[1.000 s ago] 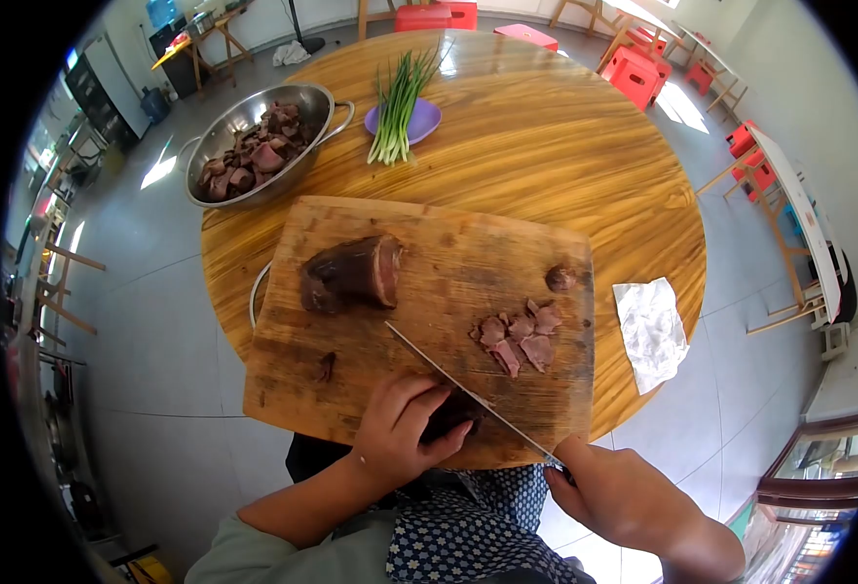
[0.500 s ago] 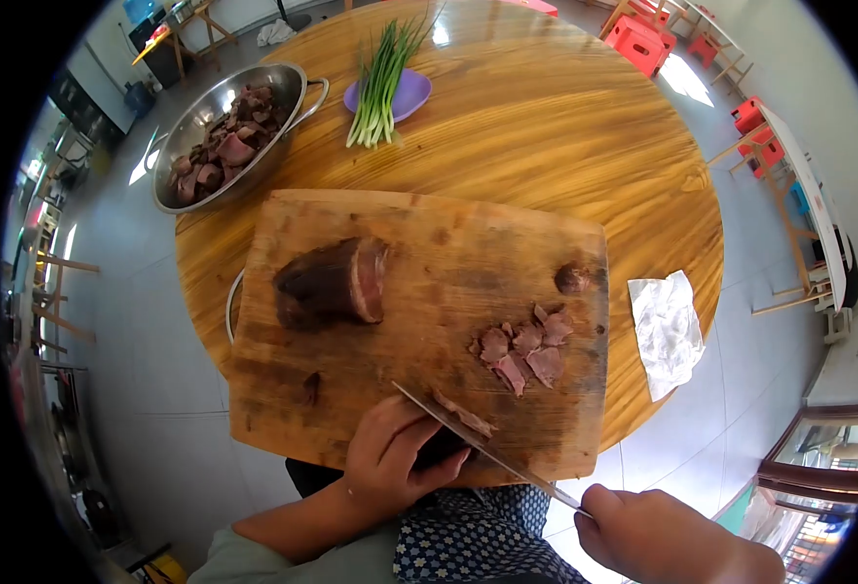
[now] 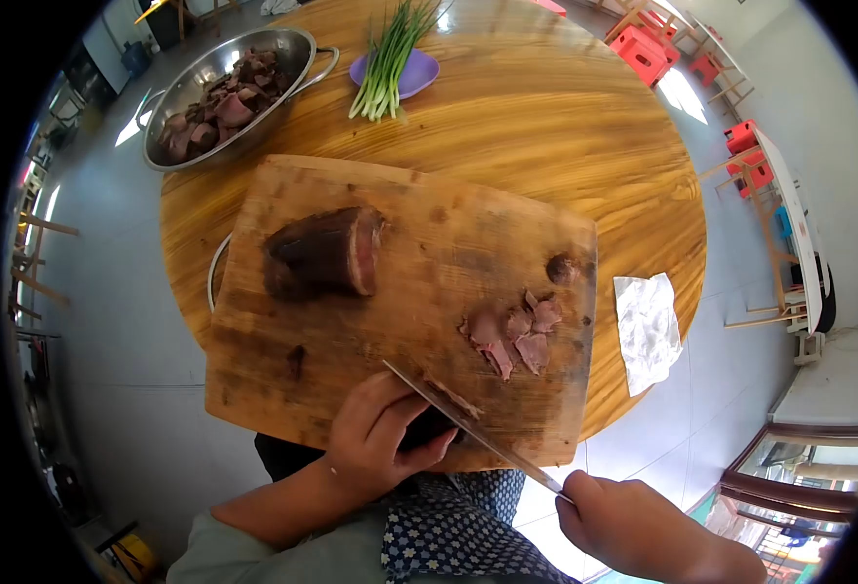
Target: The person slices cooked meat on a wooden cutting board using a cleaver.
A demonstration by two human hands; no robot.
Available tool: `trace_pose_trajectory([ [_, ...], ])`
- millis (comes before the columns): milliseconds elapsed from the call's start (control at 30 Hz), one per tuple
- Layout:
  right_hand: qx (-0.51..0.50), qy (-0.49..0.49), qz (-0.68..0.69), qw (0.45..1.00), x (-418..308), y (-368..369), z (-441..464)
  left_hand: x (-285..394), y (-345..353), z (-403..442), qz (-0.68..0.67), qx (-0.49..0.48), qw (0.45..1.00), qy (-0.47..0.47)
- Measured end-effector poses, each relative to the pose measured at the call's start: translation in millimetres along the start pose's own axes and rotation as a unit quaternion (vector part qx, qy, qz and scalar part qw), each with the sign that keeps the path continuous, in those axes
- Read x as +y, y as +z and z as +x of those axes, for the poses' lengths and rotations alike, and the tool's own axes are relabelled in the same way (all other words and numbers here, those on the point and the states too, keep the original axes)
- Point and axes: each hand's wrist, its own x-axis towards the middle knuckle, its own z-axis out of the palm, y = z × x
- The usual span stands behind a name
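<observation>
My right hand (image 3: 634, 530) is wrapped round the handle of a knife (image 3: 492, 446), whose thin blade slants up and left over the near edge of the wooden cutting board (image 3: 419, 292). Just left of the blade, my left hand (image 3: 375, 428) grips a dark piece of cooked meat (image 3: 429, 428), its fingertips close to the steel. A thin strip of meat (image 3: 454, 397) lies along the blade's far side. Several cut slices (image 3: 512, 336) rest in a loose group on the board's right. A big dark chunk of meat (image 3: 322, 253) with a pink cut face sits at the upper left.
A steel colander-like bowl (image 3: 302, 83) full of meat pieces stands at the back left. Spring onions (image 3: 385, 73) lie across a purple plate (image 3: 419, 73). On the right are a small round meat end (image 3: 562, 269) and a crumpled white tissue (image 3: 647, 331) on the round table (image 3: 536, 127).
My view has shifted a little, so the board and bowl appear higher and further left. Both hands keep their grips, and the knife stays beside the held meat.
</observation>
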Motion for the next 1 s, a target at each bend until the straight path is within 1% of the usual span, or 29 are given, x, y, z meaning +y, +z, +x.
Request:
trace_pose_trajectory([
  [33,-0.005,0.004,0.002,1.000,-6.5,-8.4,8.4,-0.3,-0.1,-0.8,-0.002,0.002,1.000,-0.009],
  [100,-0.075,0.070,0.061,0.993,-16.8,-28.5,29.0,-2.2,-0.8,-2.6,-0.001,-0.004,1.000,-0.014],
  [133,-0.020,-0.009,0.120,0.993,-7.2,-16.4,38.1,-1.6,-0.6,-3.3,0.003,-0.004,1.000,-0.014],
  [167,-0.015,-0.013,0.117,0.993,-2.7,-11.7,44.8,-1.8,-0.7,-3.1,0.006,0.000,1.000,-0.010],
  [233,0.020,-0.075,0.113,0.991,-5.6,-10.5,57.8,-2.2,-0.2,-4.9,0.026,0.008,1.000,0.001],
  [267,0.007,-0.049,0.130,0.990,-6.0,-13.1,57.5,0.6,-1.5,-5.8,0.027,0.003,1.000,0.007],
  [367,0.018,-0.060,0.122,0.991,1.0,7.3,41.0,-0.5,-2.0,0.6,0.012,0.013,1.000,0.016],
  [400,-0.001,-0.019,0.129,0.991,-6.3,-4.8,28.1,-0.8,-1.2,0.6,0.015,0.016,0.999,0.023],
  [433,-0.006,-0.019,0.123,0.992,-11.3,-10.4,19.3,-0.3,-0.1,-1.6,0.016,0.017,0.999,0.024],
  [500,-0.054,0.090,0.071,0.992,-14.6,-11.7,9.4,0.6,1.0,-1.9,0.011,0.023,1.000,0.013],
  [533,-0.060,0.096,0.075,0.991,-14.0,-10.5,13.7,-0.6,0.7,-1.7,0.005,0.020,1.000,0.013],
  [600,-0.026,0.016,0.126,0.992,-7.1,-12.7,32.0,-3.0,0.1,-3.9,0.003,0.016,1.000,0.003],
  [633,-0.028,0.015,0.121,0.992,-5.4,-10.1,41.2,-2.0,0.5,-4.4,0.002,0.014,1.000,0.002],
  [700,0.040,-0.062,0.099,0.992,-6.7,3.3,59.9,-2.7,0.8,-4.5,0.011,0.023,1.000,0.010],
  [833,0.079,-0.064,0.100,0.990,-0.8,12.1,56.1,-0.3,-0.3,-5.9,0.022,0.031,0.999,0.021],
  [933,0.079,-0.071,0.094,0.990,6.4,14.1,32.3,0.2,0.7,-4.4,0.012,0.041,0.999,0.022],
  [1000,-0.001,0.042,0.096,0.994,5.9,1.4,7.1,0.4,2.8,-3.2,0.006,0.053,0.998,0.018],
])
